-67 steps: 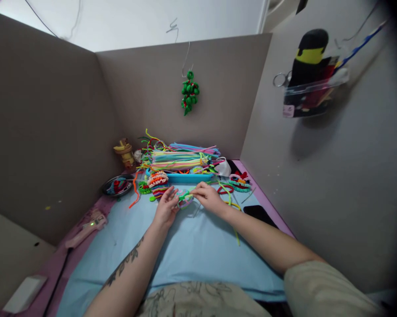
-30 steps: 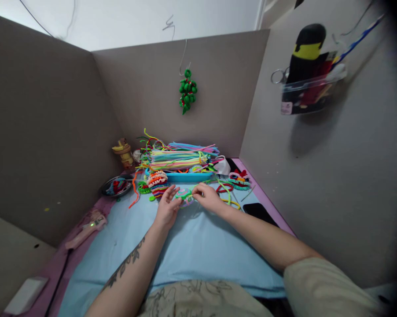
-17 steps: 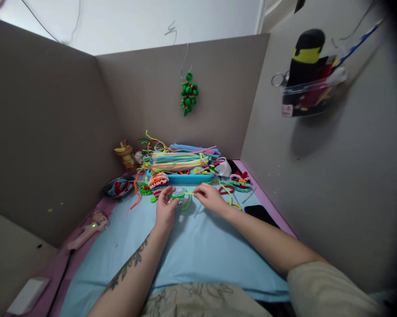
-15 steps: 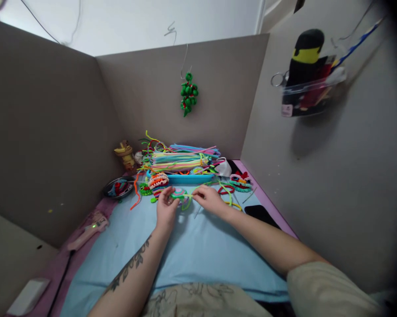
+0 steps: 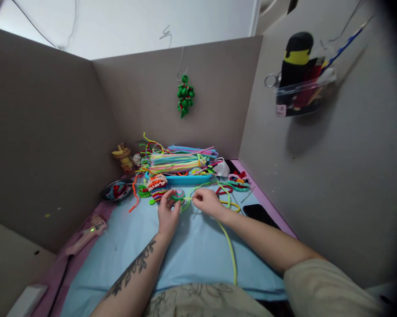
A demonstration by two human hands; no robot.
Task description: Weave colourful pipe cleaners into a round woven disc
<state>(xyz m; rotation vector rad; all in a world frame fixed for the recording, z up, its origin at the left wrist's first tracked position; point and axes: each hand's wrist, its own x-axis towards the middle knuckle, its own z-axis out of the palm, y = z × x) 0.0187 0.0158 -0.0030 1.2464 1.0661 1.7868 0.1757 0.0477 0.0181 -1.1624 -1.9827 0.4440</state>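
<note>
Between the thumb and fingers of my left hand (image 5: 169, 209) is a small coiled pipe-cleaner piece (image 5: 178, 196) in green and pink. My right hand (image 5: 206, 201) is closed just to the right, pinching a pale yellow-green pipe cleaner (image 5: 231, 251) whose short end reaches to the coiled piece. Its long tail runs out below the right wrist and down over the blue cloth. A light green pipe-cleaner loop (image 5: 185, 206) hangs under the coiled piece. Against the left fingers stands a striped pipe-cleaner figure (image 5: 158, 185) in orange, white and several colours.
Bundled pipe cleaners (image 5: 181, 162) lie over a blue tray (image 5: 188, 179) at the back. A dark bowl (image 5: 108, 193) and a pink glue gun (image 5: 88, 236) are on the left. A black phone (image 5: 260, 216) lies right, beside the forearm. A clear holder (image 5: 304, 94) hangs on the right panel.
The yellow-green pipe cleaner's long tail now shows below my right wrist, hanging towards me. Both hands stay close together at the coiled piece. The view has shifted slightly.
</note>
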